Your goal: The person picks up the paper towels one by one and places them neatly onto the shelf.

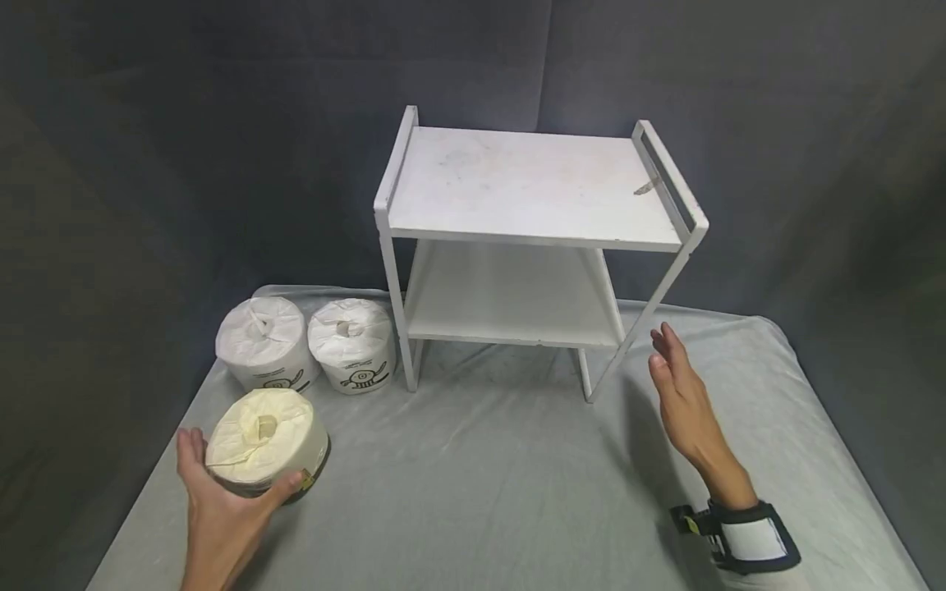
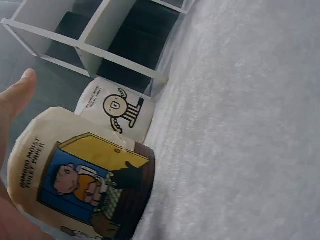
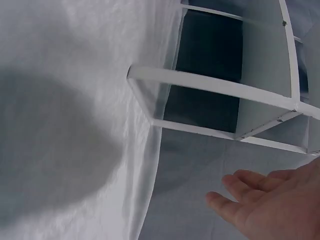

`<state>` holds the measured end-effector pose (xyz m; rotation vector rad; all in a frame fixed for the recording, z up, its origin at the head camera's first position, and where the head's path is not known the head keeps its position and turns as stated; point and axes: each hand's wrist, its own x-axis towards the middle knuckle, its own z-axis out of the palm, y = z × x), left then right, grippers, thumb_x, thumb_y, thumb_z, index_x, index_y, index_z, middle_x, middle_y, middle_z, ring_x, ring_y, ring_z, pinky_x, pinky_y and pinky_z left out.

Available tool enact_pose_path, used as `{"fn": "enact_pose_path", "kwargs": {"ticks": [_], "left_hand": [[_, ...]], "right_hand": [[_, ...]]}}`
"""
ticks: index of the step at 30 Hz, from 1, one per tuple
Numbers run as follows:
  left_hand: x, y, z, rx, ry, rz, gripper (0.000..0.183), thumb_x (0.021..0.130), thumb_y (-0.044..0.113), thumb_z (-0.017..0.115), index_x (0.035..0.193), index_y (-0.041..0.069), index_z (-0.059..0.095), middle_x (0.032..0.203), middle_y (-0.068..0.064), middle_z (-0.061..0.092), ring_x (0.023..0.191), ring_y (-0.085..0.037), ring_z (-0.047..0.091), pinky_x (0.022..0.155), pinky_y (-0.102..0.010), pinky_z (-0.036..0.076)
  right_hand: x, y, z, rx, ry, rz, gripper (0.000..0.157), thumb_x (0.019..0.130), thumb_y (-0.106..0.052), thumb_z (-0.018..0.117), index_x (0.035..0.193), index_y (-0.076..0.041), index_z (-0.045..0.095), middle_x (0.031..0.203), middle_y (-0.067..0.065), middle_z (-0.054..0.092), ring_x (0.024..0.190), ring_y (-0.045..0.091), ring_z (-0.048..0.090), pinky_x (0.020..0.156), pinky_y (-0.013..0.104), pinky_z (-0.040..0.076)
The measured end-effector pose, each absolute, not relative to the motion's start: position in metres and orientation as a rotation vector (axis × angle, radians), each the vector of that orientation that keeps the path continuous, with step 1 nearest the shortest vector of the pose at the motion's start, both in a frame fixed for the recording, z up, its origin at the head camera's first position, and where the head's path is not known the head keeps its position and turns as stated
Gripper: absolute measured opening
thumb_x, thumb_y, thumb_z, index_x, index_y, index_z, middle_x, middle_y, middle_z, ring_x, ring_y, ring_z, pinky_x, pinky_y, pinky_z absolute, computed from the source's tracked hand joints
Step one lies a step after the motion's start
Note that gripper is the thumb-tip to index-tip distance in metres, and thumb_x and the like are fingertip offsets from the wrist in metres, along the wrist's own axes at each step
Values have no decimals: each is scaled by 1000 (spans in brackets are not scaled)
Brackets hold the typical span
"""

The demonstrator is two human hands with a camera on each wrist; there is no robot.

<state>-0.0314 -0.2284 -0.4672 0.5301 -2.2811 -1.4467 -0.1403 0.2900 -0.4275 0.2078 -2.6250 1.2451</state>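
Note:
A cream-wrapped toilet roll [image 1: 259, 435] with a colourful cartoon print stands upright on the cloth at the front left. My left hand [image 1: 222, 509] is spread around its near side, fingers at the left and thumb overlapping its right front in the head view. From the left wrist, a gap shows between the thumb [image 2: 22, 92] and the printed roll [image 2: 82, 172]. On the right, my right hand [image 1: 683, 402] is raised over the cloth with fingers extended, holding nothing, beside the white two-tier shelf [image 1: 517, 185].
Two white toilet rolls, one at the far left [image 1: 262, 332] and one beside the shelf leg [image 1: 351, 349], stand behind the cream roll. Grey cloth [image 1: 458, 492] covers the table. Dark fabric [image 1: 296, 123] hangs behind. A strap [image 1: 746, 538] circles the right wrist.

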Motion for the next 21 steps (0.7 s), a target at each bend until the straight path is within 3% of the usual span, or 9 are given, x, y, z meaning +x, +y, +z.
{"fn": "enact_pose_path", "kwargs": {"ticks": [12, 21], "left_hand": [[-34, -228, -480, 616, -2262, -1519, 139, 62, 14, 89, 157, 28, -11, 165, -9, 7, 147, -24, 15, 118, -35, 11], [-40, -228, -490, 603, -2171, -1579, 137, 60, 6, 89, 158, 28, -4, 162, -4, 19, 139, -14, 26, 116, -28, 16]], "right_hand": [[-151, 277, -427, 177, -2564, 1489, 63, 107, -37, 22, 158, -4, 7, 156, 31, 26, 143, 46, 23, 112, 64, 20], [-161, 269, -426, 166, -2416, 1792, 68, 106, -44, 16, 157, 0, 7, 156, 30, 24, 144, 42, 21, 113, 62, 18]]}}
